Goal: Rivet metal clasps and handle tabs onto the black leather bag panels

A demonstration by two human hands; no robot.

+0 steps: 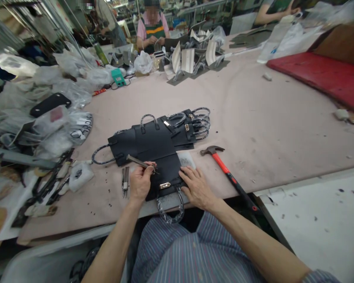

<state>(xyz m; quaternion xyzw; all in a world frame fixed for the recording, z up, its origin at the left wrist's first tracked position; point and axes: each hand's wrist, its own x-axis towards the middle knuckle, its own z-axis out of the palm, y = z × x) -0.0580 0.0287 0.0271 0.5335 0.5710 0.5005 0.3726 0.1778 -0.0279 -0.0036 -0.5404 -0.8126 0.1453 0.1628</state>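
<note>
My left hand (141,181) is closed around a metal punch (137,161), a slim rod held at a slant over a black leather bag panel (166,169). The panel has a gold-coloured clasp (165,185) and a plastic-wrapped handle (171,214) that hangs past the table edge. My right hand (196,186) lies with fingers spread at the panel's right edge, beside a pale block (186,159) partly under it. To the right rests a claw hammer (224,167) with a red and black handle. More metal punches (125,181) lie left of my left hand.
Several black bag panels with wrapped handles (153,135) overlap beyond my hands. Tools and plastic bags (73,78) crowd the left side. A red board (321,74) lies at the right. Across the table (268,118) a person (152,31) sits behind grey pieces (191,59).
</note>
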